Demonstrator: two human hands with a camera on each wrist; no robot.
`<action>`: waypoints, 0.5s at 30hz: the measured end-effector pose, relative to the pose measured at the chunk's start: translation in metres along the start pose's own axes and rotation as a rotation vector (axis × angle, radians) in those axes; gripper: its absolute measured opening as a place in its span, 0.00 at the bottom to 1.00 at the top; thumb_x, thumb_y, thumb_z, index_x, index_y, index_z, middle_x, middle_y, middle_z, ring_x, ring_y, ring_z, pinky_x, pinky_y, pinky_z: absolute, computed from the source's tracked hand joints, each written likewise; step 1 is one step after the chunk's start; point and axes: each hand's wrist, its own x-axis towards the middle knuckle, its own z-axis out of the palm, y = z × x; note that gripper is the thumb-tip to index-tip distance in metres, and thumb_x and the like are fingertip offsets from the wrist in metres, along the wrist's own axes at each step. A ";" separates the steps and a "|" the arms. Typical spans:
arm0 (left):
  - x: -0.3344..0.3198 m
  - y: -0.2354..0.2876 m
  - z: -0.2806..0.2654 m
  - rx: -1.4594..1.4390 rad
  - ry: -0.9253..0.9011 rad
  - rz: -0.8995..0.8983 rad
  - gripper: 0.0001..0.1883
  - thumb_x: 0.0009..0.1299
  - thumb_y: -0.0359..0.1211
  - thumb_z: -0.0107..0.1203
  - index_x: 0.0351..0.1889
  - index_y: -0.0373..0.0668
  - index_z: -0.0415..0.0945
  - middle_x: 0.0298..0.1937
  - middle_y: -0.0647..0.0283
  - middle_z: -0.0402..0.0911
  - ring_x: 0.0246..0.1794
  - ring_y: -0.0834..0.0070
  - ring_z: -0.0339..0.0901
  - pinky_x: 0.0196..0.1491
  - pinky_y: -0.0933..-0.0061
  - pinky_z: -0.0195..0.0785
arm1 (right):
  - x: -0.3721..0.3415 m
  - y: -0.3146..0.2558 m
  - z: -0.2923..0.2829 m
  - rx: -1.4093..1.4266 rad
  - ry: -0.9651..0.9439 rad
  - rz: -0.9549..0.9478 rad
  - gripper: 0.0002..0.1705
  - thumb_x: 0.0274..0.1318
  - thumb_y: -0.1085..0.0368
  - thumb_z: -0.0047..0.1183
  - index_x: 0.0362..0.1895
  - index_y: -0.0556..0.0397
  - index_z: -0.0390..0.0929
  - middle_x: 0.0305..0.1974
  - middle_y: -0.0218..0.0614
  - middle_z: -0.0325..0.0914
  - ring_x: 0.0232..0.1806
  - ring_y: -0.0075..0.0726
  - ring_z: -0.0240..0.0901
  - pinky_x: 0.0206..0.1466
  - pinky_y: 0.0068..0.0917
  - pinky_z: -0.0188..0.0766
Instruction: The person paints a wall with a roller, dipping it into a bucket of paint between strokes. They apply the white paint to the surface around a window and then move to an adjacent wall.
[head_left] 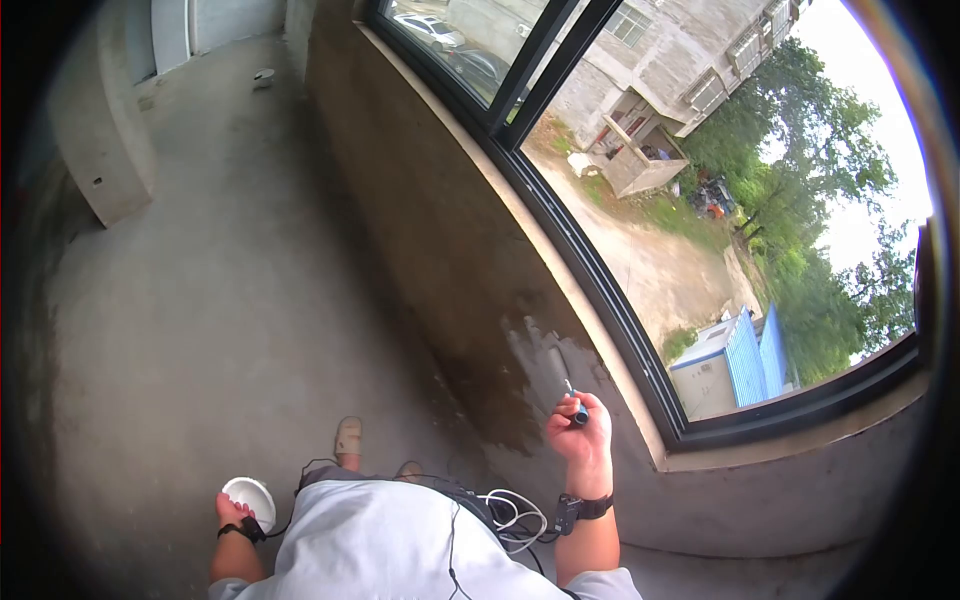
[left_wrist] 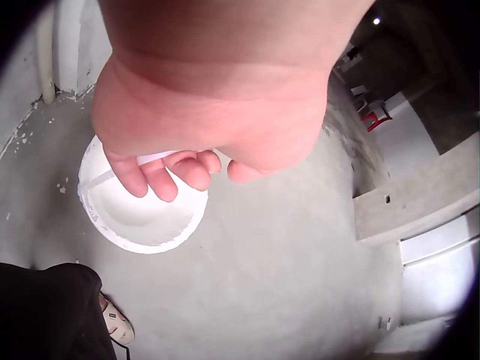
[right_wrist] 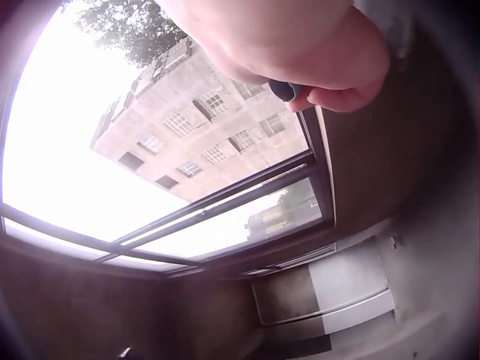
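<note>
My right hand (head_left: 580, 425) grips the dark handle of a small paint roller (head_left: 557, 362). The pale roller sleeve lies against the wall below the window, over a wet whitish-grey patch (head_left: 530, 350). In the right wrist view only the black handle end (right_wrist: 283, 91) shows under the curled fingers; the sleeve is hidden there. Low at my left side, my left hand (head_left: 232, 510) holds a white bucket (head_left: 262, 497). In the left wrist view its fingers curl round the bucket's white handle (left_wrist: 155, 157), and pale stuff shows inside the bucket, whose rim is crusted.
A dark-framed window (head_left: 600, 260) with a pale sill runs along the wall at right. Bare concrete floor (head_left: 220, 300) stretches ahead, with a pillar (head_left: 100, 130) at left. White cables (head_left: 515, 520) hang at my waist. My shoe (head_left: 348, 436) is close to the wall.
</note>
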 end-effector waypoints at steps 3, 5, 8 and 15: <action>-0.002 0.002 0.007 0.002 0.000 0.033 0.16 0.60 0.52 0.48 0.36 0.57 0.59 0.32 0.74 0.61 0.33 0.73 0.60 0.37 0.65 0.55 | -0.019 -0.003 -0.001 -0.023 -0.058 -0.004 0.08 0.61 0.65 0.42 0.31 0.53 0.69 0.20 0.25 0.69 0.18 0.22 0.65 0.21 0.22 0.55; -0.003 0.003 0.012 -0.007 0.038 -0.002 0.16 0.60 0.52 0.48 0.36 0.57 0.59 0.32 0.74 0.61 0.31 0.74 0.60 0.36 0.66 0.55 | -0.034 0.002 0.006 -0.049 -0.058 -0.018 0.07 0.62 0.65 0.42 0.31 0.52 0.69 0.20 0.24 0.69 0.19 0.22 0.65 0.21 0.22 0.55; -0.010 0.000 0.020 -0.014 -0.004 0.012 0.16 0.60 0.52 0.48 0.36 0.57 0.60 0.33 0.75 0.61 0.34 0.74 0.61 0.39 0.65 0.55 | -0.047 0.008 0.009 -0.059 -0.143 -0.011 0.07 0.62 0.64 0.42 0.33 0.53 0.70 0.21 0.24 0.70 0.19 0.22 0.65 0.22 0.22 0.56; -0.019 0.005 0.054 -0.040 -0.115 0.048 0.19 0.61 0.53 0.49 0.43 0.55 0.62 0.39 0.74 0.61 0.44 0.75 0.61 0.48 0.64 0.53 | -0.043 0.016 0.024 -0.006 -0.177 -0.123 0.04 0.62 0.66 0.44 0.32 0.50 0.68 0.22 0.24 0.69 0.19 0.21 0.65 0.22 0.22 0.57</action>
